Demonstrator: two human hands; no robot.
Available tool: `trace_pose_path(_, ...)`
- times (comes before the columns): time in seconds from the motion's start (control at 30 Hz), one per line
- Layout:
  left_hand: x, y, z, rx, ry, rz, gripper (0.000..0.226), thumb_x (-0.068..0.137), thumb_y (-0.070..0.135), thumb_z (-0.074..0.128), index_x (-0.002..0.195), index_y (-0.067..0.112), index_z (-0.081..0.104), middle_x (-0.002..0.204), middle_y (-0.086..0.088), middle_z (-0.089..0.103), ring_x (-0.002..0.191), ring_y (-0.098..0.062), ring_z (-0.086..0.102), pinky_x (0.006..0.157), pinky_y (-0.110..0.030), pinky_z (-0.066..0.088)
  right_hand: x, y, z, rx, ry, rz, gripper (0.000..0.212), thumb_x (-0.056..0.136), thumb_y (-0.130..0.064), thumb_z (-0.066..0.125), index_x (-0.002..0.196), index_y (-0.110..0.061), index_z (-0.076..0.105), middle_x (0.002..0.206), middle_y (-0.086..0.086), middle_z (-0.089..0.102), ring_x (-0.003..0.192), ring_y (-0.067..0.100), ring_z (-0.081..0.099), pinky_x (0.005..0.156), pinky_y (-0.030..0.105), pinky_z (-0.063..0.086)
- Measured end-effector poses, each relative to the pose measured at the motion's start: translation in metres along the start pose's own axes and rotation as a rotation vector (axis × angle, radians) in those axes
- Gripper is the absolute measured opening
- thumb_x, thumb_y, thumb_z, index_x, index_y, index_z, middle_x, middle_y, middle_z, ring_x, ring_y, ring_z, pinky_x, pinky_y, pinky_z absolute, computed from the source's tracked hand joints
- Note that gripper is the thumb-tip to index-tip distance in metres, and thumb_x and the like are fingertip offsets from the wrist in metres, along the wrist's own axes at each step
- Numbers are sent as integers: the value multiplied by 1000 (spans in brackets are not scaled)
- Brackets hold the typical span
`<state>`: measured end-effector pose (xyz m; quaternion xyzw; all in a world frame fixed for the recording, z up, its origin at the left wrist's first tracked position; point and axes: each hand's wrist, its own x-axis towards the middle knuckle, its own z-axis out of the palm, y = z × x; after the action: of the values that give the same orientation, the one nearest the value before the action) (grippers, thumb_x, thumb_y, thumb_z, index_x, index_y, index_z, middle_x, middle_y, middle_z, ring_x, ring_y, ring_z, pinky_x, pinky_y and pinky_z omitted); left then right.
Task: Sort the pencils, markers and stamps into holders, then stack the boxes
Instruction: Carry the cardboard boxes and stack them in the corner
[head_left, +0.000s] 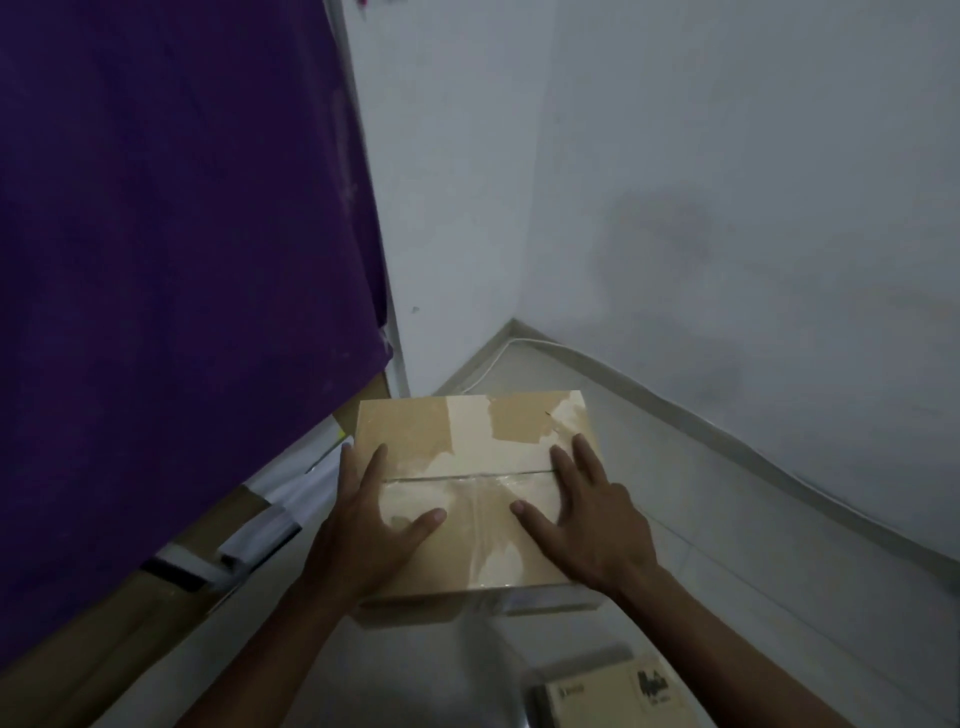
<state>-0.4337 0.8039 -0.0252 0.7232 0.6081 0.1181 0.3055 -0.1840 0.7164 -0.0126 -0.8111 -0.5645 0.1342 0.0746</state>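
The box (467, 467) is matt brown cardboard, its top patched with glossy clear tape and pale torn strips where the paper skin has peeled. The curtain (171, 260) is soft purple cloth, matt, faintly mottled. The wall (753, 182) is smooth matt paint with dull smudges. The floor (753, 519) is pale, smooth, slightly sheeny. The small box (613, 696) looks like pale printed card.

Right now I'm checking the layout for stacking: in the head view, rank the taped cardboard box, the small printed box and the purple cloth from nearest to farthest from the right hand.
1. Taped cardboard box: directly under the right hand, which rests on its top.
2. Small printed box: on the floor below the hand, toward the person.
3. Purple cloth: far across on the left, beyond the left hand.
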Motion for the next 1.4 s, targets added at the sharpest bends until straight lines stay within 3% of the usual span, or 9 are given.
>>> trace_pose_path(0.27, 47, -6, -12, -16, -9, -39, 110, 69, 74, 67, 155, 36, 9, 164, 1, -5, 146, -26, 24, 107, -42, 35, 47, -19, 5, -5, 29, 59, 96, 74, -93, 23, 150, -35, 14, 165, -5, 1, 125, 40, 51, 90, 52, 53)
trace_pose_path(0.47, 97, 16, -11, 24, -57, -23, 110, 71, 75, 63, 155, 37, 2, 164, 1, -11, 148, -26, 19, 110, -41, 33, 101, -1, 17, 38, 31, 58, 100, 71, -96, 18, 150, -36, 14, 164, -6, 3, 122, 37, 54, 90, 52, 53)
trace_pose_path(0.67, 190, 78, 1, 124, -104, -8, 109, 74, 77, 59, 156, 35, 1, 164, 1, -14, 150, -26, 14, 111, -39, 31, 191, 41, 10, 98, 48, 99, 99, 71, -95, 19, 150, -35, 16, 163, -6, 3, 121, 37, 54, 88, 50, 55)
trace_pose_path(0.8, 255, 131, 22, 180, -154, 45, 108, 75, 76, 59, 156, 33, 3, 164, 0, -13, 151, -25, 7, 115, -41, 24, 239, 83, -7, 138, 48, 220, 96, 74, -92, 24, 149, -33, 18, 162, -1, 7, 121, 40, 53, 89, 52, 53)
trace_pose_path(1.03, 338, 195, 56, 188, -193, 111, 111, 68, 85, 55, 154, 36, 6, 163, 5, -4, 143, -26, 29, 105, -40, 39, 308, 140, -38, 187, 79, 361, 99, 70, -94, 28, 148, -35, 18, 156, 16, 18, 117, 43, 55, 86, 53, 53)
trace_pose_path(1.2, 383, 218, 72, 190, -224, 144, 109, 67, 85, 56, 153, 37, 10, 162, 5, 2, 141, -27, 34, 104, -40, 42, 340, 161, -47, 207, 107, 420, 97, 69, -95, 30, 146, -35, 22, 147, 14, 30, 111, 38, 57, 83, 49, 54)
trace_pose_path(1.4, 435, 222, 76, 174, -249, 172, 111, 67, 86, 56, 154, 35, 10, 162, 5, 2, 140, -27, 36, 102, -40, 43, 385, 160, -48, 211, 96, 442, 96, 70, -94, 31, 146, -35, 23, 146, 15, 30, 113, 39, 55, 84, 49, 53)
